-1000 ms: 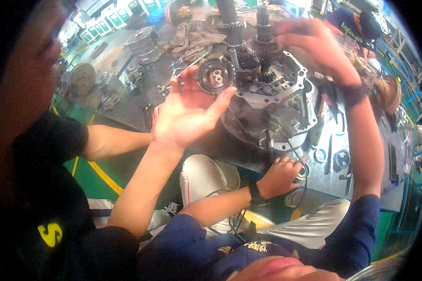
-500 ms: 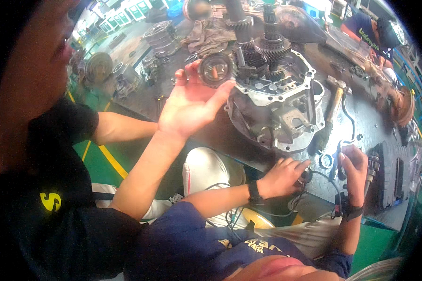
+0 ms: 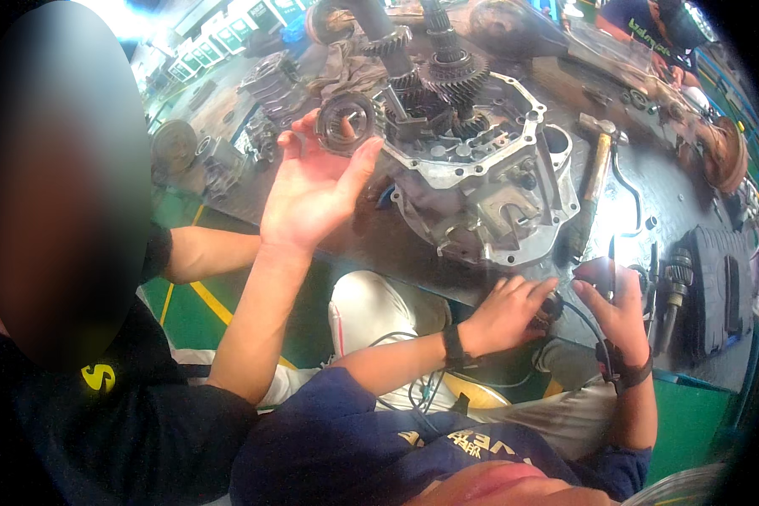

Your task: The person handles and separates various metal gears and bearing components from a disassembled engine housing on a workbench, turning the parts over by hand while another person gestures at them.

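My left hand (image 3: 504,319) is at the bench's near edge, its fingers closed around a dark round metal part (image 3: 551,310), mostly hidden by the fingers. Close by on its right, my right hand (image 3: 620,308) is raised with bent fingers. A slim dark tool (image 3: 613,257) stands up from these fingers; its kind is unclear. Beyond both hands sits an open gearbox housing (image 3: 481,207) with upright geared shafts (image 3: 454,72). At my left, a co-worker's hand (image 3: 308,190) holds up a metal ring (image 3: 346,124) beside the housing.
A hammer (image 3: 597,160) and a bent bar (image 3: 626,181) lie right of the housing. Farther right are a geared shaft (image 3: 675,287) and a dark case (image 3: 710,287). Cables hang from my wrists. More metal castings (image 3: 274,80) stand at the back left; another person (image 3: 649,38) is far right.
My right hand has shifted left and turned, its thumb now toward my left hand. My left hand stays on the round part. The whole view has shifted slightly; the co-worker still holds the ring.
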Demonstrator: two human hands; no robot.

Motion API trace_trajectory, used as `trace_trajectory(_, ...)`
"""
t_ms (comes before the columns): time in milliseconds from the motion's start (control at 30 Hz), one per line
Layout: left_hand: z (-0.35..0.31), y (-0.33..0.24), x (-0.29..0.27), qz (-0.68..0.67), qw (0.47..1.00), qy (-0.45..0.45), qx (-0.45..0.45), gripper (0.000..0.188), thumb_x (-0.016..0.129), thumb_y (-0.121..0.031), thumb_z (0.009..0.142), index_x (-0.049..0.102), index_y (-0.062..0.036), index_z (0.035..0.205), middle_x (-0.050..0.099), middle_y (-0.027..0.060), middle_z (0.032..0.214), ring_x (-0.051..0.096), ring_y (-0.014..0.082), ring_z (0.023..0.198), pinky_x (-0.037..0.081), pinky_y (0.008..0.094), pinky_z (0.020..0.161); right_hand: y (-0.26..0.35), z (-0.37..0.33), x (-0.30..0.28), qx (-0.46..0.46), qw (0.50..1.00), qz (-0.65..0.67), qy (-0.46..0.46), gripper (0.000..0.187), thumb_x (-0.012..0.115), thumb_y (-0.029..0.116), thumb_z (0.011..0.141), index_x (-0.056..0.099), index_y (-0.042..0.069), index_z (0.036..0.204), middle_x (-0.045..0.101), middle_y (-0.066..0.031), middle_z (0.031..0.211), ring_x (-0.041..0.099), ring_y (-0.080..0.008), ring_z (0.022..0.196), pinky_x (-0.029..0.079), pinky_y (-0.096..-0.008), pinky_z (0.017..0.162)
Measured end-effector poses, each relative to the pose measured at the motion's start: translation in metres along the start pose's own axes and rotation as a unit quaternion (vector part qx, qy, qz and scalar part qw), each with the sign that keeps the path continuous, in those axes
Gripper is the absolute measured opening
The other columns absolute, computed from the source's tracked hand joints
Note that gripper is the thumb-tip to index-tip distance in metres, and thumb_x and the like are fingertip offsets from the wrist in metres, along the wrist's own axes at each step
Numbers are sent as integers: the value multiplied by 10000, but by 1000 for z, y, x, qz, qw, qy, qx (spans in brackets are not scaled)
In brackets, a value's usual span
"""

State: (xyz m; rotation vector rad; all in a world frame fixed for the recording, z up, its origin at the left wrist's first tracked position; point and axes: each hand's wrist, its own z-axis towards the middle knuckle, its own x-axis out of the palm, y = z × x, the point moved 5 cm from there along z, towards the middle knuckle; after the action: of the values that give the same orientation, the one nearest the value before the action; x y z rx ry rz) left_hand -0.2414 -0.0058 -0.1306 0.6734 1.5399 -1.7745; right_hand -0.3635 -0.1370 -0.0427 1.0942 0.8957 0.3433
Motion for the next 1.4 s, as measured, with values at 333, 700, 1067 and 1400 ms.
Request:
trace_trajectory(333,-2,3,2,0,1000,-23,21,931,856,-191,765,382,-46,1553,598,160,1391,572,374,1187,452,483,1009,-1,1,6,-12,1000,-8,18,160,789,74,852,720,-35,947,724,-86,848,642,-138,754,512,-289,707)
trace_trajectory(700,-3,2,2,-1,1000,-26,13,957,870,-200,740,383,-38,1548,595,149,1393,567,372,1201,455,485,1014,-1,0,7,1,1000,-14,16,164,779,46,850,721,-39,977,725,-85,867,640,-134,775,514,-286,721)
trace_trajectory(1067,-5,0,3,2,1000,-21,13,959,867,-189,742,379,-32,1552,594,162,1392,564,379,1202,452,486,1019,-2,-2,10,12,1000,7,19,208,805,81,836,727,-29,994,730,-90,881,643,-143,777,509,-296,721)
trace_trajectory(1400,-6,0,2,1,1000,-16,12,956,863,-178,745,376,-26,1555,593,174,1391,562,387,1202,450,487,1022,-2,-2,8,-20,999,-10,36,200,791,128,847,731,-3,985,744,-88,888,677,-164,766,497,-296,656)
